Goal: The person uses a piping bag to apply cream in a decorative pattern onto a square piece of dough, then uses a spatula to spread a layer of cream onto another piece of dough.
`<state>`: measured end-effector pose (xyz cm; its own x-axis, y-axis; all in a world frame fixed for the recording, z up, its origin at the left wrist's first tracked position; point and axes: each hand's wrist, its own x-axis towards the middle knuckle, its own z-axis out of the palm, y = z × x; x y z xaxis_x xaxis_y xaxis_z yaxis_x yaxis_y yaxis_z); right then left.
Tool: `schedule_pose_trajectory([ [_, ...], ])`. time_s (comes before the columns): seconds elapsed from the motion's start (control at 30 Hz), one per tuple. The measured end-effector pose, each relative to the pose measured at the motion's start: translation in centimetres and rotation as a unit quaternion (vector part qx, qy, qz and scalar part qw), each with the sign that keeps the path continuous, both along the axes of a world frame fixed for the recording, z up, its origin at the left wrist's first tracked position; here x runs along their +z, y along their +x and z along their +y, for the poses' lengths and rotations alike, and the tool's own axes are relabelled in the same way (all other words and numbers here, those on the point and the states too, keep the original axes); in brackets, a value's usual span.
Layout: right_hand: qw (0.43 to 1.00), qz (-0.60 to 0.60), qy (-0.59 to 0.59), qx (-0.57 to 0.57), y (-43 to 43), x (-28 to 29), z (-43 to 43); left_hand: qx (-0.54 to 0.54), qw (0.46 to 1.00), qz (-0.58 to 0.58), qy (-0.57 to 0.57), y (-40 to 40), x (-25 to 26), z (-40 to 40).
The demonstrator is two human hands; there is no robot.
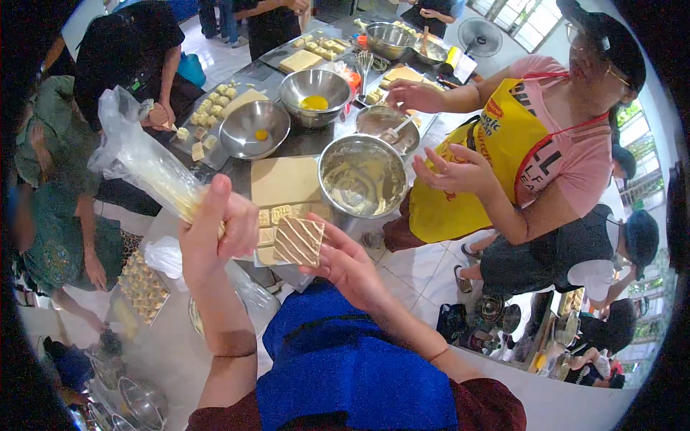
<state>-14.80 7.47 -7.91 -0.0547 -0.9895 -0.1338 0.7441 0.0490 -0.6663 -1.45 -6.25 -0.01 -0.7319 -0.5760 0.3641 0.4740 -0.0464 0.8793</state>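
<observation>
My left hand point(215, 226) is closed in a fist around a clear plastic piping bag point(156, 159) with pale filling. The bag's upper end slants up to the left, and its tip is hidden by my fingers. Between the fingers and thumb of my right hand point(347, 269) is a square cake piece point(298, 241) with diagonal stripes of pale icing. Behind it on the table, a sheet of cake point(284, 180) lies with cut, icing-patterned pieces point(281, 213) along its near side. A steel bowl point(363, 175) smeared with pale cream stands just right of the sheet.
Two steel bowls point(254, 130) point(315, 97) hold yellow egg-like contents. Beyond my left hand, a person's hands point(161, 116) work above small cake pieces point(198, 143). At the right, a person in a yellow apron point(474, 161) raises both hands near the bowls. A tray of small pieces point(143, 288) lies at the left.
</observation>
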Motion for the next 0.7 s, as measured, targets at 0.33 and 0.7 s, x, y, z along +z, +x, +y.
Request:
schedule_pose_trajectory([
  [0.33,0.999,0.033,0.013,-0.018,1.2,0.4,-0.1,0.119,0.981,0.139,0.057,-1.9,-0.5,-1.0],
  [0.7,0.999,0.032,0.018,-0.002,1.1,0.3,-0.6,0.147,0.974,0.16,0.067,-2.8,-1.2,-1.3],
])
